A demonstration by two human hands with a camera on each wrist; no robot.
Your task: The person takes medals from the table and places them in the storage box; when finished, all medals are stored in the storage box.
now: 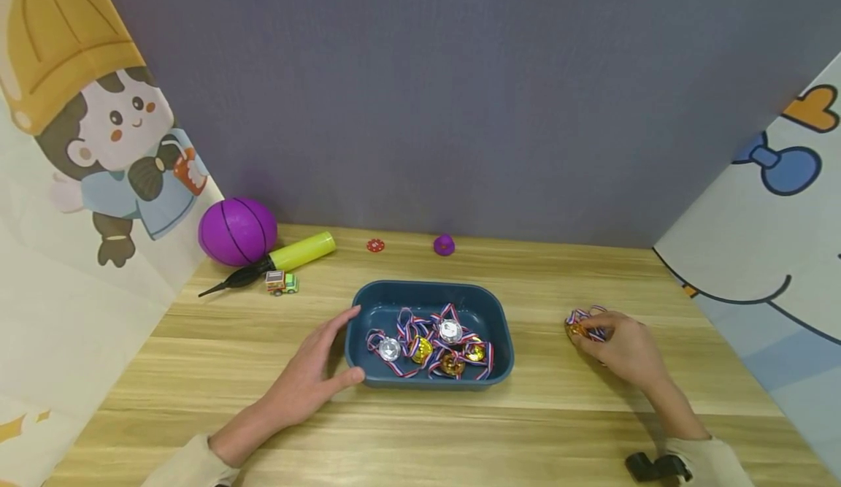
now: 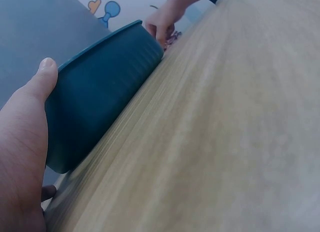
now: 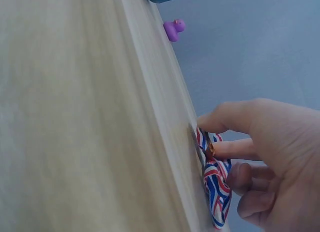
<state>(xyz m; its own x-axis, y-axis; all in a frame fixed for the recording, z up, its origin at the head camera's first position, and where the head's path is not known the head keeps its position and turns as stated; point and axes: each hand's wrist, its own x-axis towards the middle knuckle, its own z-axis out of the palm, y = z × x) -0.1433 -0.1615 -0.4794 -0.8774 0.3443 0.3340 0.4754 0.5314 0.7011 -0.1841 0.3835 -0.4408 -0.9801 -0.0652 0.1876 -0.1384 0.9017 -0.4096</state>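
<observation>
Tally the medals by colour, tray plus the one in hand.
Silver medals in the blue tray: 2
Gold medals in the tray: 3
Gold medal pinched by the right hand on the table: 1
Total: 6

The tray (image 1: 430,293) is dark teal. Its medals (image 1: 434,348) are gold and silver on red, white and blue striped ribbons. The ball (image 1: 237,231) and duck (image 1: 444,244) are purple, the pump (image 1: 298,251) yellow, the counter (image 1: 545,428) pale wood grain.
</observation>
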